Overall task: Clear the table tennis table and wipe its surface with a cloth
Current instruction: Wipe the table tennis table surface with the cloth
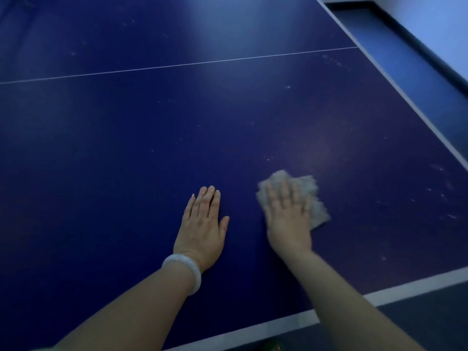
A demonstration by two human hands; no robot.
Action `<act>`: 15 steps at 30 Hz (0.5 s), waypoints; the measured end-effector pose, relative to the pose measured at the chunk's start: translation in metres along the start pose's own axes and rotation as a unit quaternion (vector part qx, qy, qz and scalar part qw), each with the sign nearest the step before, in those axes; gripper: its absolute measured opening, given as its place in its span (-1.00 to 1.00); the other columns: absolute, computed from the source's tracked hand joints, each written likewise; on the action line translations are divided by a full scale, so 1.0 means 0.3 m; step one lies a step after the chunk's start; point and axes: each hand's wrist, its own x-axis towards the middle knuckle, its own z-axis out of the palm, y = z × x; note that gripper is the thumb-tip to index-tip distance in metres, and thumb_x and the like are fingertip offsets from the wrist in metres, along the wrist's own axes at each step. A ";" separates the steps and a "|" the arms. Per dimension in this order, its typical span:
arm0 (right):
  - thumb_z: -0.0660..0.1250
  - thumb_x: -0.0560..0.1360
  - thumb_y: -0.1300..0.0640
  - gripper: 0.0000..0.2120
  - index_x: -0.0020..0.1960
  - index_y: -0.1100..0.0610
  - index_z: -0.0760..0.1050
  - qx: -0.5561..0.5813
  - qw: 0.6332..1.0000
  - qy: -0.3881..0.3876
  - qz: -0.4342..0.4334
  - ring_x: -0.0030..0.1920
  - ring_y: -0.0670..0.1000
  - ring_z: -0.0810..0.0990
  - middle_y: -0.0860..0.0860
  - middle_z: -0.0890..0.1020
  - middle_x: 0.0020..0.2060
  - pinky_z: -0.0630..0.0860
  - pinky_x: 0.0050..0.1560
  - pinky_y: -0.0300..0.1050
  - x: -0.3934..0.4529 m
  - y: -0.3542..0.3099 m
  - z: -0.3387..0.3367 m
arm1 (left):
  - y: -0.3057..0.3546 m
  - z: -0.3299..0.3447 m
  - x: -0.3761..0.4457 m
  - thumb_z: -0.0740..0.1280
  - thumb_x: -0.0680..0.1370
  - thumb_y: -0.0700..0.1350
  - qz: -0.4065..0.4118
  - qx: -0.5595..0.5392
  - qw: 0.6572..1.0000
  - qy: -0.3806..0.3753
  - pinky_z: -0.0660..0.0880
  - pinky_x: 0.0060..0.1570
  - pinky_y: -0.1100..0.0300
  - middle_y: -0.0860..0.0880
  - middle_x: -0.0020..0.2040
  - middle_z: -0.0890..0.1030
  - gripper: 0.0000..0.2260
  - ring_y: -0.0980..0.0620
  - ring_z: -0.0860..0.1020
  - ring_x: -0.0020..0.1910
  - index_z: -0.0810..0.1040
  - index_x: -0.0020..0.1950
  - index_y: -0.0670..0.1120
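Note:
The dark blue table tennis table (126, 153) fills most of the view, with a thin white centre line running across it. A grey cloth (316, 206) lies on the surface near the front edge. My right hand (288, 219) presses flat on the cloth with straight fingers and looks slightly blurred. My left hand (202, 224) rests flat on the bare table just left of it, palm down, with a pale bangle (183, 272) on the wrist. Pale specks and scuffs dot the surface at the right.
The table's white front edge line (410, 287) runs diagonally at the lower right, with dark floor below it. Its right edge (379, 72) borders a blue floor strip and a pale wall at the top right.

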 end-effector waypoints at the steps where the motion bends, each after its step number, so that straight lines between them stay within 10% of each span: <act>1: -0.13 0.66 -0.03 -0.46 0.59 -0.11 -0.23 -0.005 0.997 -0.019 -0.069 0.57 0.07 -0.31 -0.02 -0.24 0.58 -0.29 0.52 0.22 -0.040 -0.014 0.007 | 0.000 0.001 0.001 -0.18 0.62 0.15 0.001 -0.004 1.000 -0.001 -0.24 0.53 0.07 -0.03 0.60 -0.04 -0.41 0.05 -0.15 0.57 -0.07 0.59 -0.10; 4: -0.29 0.64 -0.07 -0.49 0.54 -0.16 -0.37 -0.040 0.991 -0.054 -0.116 0.53 -0.01 -0.41 -0.09 -0.31 0.56 -0.38 0.51 0.13 -0.044 0.116 -0.021 | 0.000 0.003 -0.001 -0.20 0.62 0.15 -0.001 0.003 1.000 -0.004 -0.24 0.53 0.07 -0.02 0.60 -0.05 -0.41 0.05 -0.16 0.57 -0.07 0.59 -0.09; 9: -0.10 0.68 0.00 -0.46 0.58 -0.11 -0.27 0.021 0.987 -0.041 0.155 0.57 0.06 -0.28 0.01 -0.22 0.59 -0.23 0.54 0.22 -0.039 0.232 -0.078 | -0.004 0.003 0.001 -0.20 0.61 0.16 -0.004 0.007 1.000 -0.007 -0.23 0.53 0.06 -0.03 0.60 -0.04 -0.41 0.04 -0.14 0.57 -0.06 0.59 -0.09; 15: -0.06 0.64 -0.01 -0.45 0.61 -0.07 -0.07 -0.016 0.989 -0.051 -0.140 0.59 0.07 -0.10 -0.02 -0.03 0.60 -0.06 0.52 0.21 -0.300 0.079 -0.020 | 0.001 -0.006 -0.005 -0.17 0.61 0.15 -0.002 0.000 1.000 -0.006 -0.20 0.54 0.06 -0.04 0.60 0.00 -0.41 0.03 -0.11 0.58 -0.01 0.59 -0.11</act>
